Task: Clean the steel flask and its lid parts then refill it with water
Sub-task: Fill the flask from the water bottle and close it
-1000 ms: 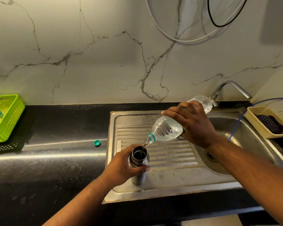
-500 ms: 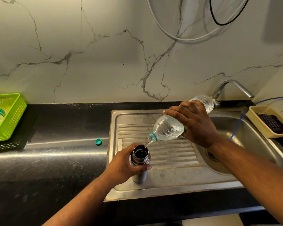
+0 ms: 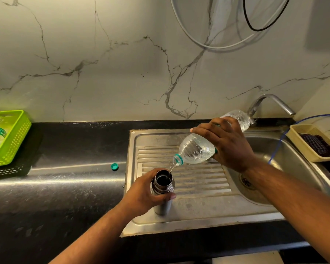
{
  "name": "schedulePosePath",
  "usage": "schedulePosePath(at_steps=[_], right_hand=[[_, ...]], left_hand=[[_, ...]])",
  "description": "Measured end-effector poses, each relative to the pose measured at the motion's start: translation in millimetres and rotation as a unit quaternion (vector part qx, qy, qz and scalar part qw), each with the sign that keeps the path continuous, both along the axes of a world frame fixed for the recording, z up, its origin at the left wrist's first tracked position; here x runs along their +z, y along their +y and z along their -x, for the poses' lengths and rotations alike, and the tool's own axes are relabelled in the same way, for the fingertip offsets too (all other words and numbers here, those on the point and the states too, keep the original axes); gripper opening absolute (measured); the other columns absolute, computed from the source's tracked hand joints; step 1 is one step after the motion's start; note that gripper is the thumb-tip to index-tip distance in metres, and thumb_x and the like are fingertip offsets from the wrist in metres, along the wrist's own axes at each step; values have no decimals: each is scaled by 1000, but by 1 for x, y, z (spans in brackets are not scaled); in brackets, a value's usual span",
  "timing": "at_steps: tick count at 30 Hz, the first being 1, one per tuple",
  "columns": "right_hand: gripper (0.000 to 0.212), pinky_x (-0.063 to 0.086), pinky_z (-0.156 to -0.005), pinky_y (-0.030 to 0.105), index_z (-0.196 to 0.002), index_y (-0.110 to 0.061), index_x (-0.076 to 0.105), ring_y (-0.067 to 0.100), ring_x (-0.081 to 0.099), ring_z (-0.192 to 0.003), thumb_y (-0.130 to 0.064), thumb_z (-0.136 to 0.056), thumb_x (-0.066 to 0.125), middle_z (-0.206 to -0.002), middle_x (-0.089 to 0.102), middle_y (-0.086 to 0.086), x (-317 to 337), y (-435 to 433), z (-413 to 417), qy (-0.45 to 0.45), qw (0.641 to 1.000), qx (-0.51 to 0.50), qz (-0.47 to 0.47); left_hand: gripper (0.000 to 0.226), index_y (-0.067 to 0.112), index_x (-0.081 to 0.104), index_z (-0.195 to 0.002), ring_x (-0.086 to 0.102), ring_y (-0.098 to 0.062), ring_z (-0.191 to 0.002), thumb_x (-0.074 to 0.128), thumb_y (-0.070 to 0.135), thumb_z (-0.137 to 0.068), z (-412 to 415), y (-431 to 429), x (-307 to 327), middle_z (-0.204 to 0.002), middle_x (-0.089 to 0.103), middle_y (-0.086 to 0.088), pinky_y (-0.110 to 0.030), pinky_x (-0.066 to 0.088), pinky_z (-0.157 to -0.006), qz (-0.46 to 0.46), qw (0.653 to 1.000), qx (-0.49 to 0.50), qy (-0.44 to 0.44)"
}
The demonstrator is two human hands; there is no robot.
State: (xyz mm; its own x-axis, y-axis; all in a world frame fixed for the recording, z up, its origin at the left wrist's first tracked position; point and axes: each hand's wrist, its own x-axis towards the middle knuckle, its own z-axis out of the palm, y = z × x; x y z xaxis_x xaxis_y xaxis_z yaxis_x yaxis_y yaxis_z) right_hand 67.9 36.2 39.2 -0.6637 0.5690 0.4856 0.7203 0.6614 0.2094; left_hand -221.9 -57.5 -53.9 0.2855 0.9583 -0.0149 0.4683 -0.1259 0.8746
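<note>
Left hand (image 3: pixel 144 196) wrapped round the open steel flask (image 3: pixel 163 187), which stood upright on the sink's drainboard (image 3: pixel 198 205), near its front edge. Right hand (image 3: pixel 231 145) gripped a tilted plastic bottle (image 3: pixel 196 149), and water ran from it into the flask's mouth. A teal cap (image 3: pixel 114 166) lay alone on the dark counter (image 3: pixel 65 197), left of the sink.

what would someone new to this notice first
Dead centre, the right hand tips a clear bottle, pouring into the open flask that the left hand grips on the drainboard. Next comes the bright green basket at the far left of the dark counter, and a small teal cap lying between it and the drainboard.
</note>
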Motion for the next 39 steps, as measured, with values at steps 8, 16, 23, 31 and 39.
schedulePosePath(at_steps=[8, 16, 23, 31, 39], right_hand=[[100, 40, -101, 56, -147, -27, 42, 31, 51, -121, -35, -63, 96, -138, 59, 0, -1, 1, -2, -6, 1000, -4, 5], [98, 39, -101, 57, -146, -26, 43, 31, 52, -120, -35, -63, 95, -138, 59, 0, 1, 1, -1, -6, 1000, 0, 0], [95, 40, -101, 56, -146, -26, 44, 31, 52, -119, -33, -65, 93, -137, 60, -1, 4, 2, -1, -8, 1000, -1, -6], [98, 39, -101, 56, -147, -27, 43, 32, 52, -120, -33, -64, 94, -138, 59, -1, 5, 3, 0, -15, 1000, -6, -5], [102, 39, -101, 56, -148, -27, 41, 31, 50, -121, -34, -62, 96, -138, 59, 0, 5, 4, 2, -15, 1000, -3, -2]], left_hand=[[68, 45, 54, -128, 57, 6, -118, 86, 54, -69, 1, 1, 1, -121, 63, 31, -19, 49, -100, 9, 1000, -4, 5], [64, 50, 52, -122, 56, 9, -116, 86, 53, -68, 0, 0, 3, -119, 61, 35, -9, 46, -93, 10, 1000, 1, 10], [64, 48, 53, -124, 57, 7, -116, 88, 48, -70, 0, 0, 2, -120, 62, 34, -8, 45, -94, -1, 1000, -2, 11], [65, 49, 53, -125, 57, 5, -118, 87, 51, -70, 1, 1, 1, -120, 62, 32, -14, 47, -97, 0, 1000, -3, 12], [66, 50, 52, -125, 56, 7, -118, 86, 54, -69, 1, 2, -1, -120, 61, 34, -14, 47, -98, 4, 1000, -4, 13]])
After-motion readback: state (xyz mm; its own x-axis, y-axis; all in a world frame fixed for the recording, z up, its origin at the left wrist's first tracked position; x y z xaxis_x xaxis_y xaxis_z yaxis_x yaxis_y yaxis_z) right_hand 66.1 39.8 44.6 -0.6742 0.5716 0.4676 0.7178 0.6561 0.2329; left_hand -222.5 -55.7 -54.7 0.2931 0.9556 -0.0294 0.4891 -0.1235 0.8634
